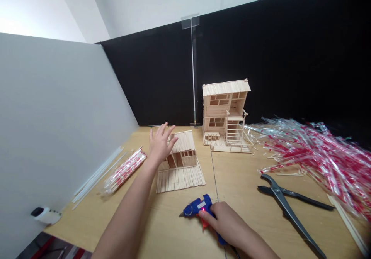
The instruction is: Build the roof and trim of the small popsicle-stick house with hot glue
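My left hand [161, 143], fingers spread, is over the left end of a small stick-built model house [187, 158] and hides part of its roof; whether it touches the roof I cannot tell. The house has a slatted roof and stands on a slatted base [181, 180]. In my right hand [227, 220] is a blue hot glue gun [198, 206] with a red trigger and a lit red light. Its nozzle points left, low over the table in front of the house.
Behind stands a taller two-storey stick house [226, 112]. Red-and-clear plastic wrappers [313, 147] heap at the right, near large pliers [285, 203]. On the left lie a bundle of wrapped sticks [124, 170], white glue sticks [97, 176] and a white bottle [46, 215]. A black panel [156, 81] borders the back.
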A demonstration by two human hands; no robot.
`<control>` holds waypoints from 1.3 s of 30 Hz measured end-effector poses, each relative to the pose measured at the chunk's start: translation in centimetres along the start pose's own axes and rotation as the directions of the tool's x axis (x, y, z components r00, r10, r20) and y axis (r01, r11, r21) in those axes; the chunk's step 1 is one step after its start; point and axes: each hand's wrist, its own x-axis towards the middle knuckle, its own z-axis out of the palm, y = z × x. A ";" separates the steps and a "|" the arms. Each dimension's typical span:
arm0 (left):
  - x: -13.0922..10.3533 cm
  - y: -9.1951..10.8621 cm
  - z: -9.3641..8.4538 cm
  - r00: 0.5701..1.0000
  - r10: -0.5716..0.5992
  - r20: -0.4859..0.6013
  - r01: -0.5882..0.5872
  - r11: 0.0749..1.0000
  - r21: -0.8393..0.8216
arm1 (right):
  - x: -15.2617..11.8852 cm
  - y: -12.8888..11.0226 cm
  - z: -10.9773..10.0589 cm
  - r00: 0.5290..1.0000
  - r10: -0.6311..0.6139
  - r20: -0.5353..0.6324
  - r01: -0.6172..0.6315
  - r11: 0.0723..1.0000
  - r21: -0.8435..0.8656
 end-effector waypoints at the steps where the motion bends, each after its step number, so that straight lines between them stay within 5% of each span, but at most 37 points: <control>1: -0.2 -0.2 -0.1 1.000 -0.005 -0.005 0.005 1.000 0.010 | 0.0 0.0 0.1 1.000 0.002 0.002 -0.002 1.000 -0.005; 21: -1.1 -1.6 0.4 0.999 -0.050 -0.012 0.050 0.998 0.024 | 0.2 0.3 0.3 1.000 -0.003 0.000 0.003 1.000 0.008; 26: -4.3 0.1 0.3 0.986 -0.093 -0.142 0.078 0.991 -0.110 | 0.1 0.3 0.4 1.000 -0.002 -0.008 0.002 1.000 0.006; 32: -9.3 2.1 2.9 0.983 -0.039 0.180 0.061 0.991 -0.122 | 0.1 0.3 0.4 1.000 -0.005 -0.007 0.005 1.000 0.011; 36: -10.7 0.8 3.3 0.974 -0.107 0.200 0.126 0.988 -0.089 | 0.2 0.3 0.4 1.000 -0.006 -0.006 0.007 1.000 0.016; 39: -12.1 -1.8 1.7 0.965 -0.244 0.094 0.253 0.963 -0.096 | 0.4 0.5 0.5 1.000 -0.006 0.005 0.006 1.000 0.028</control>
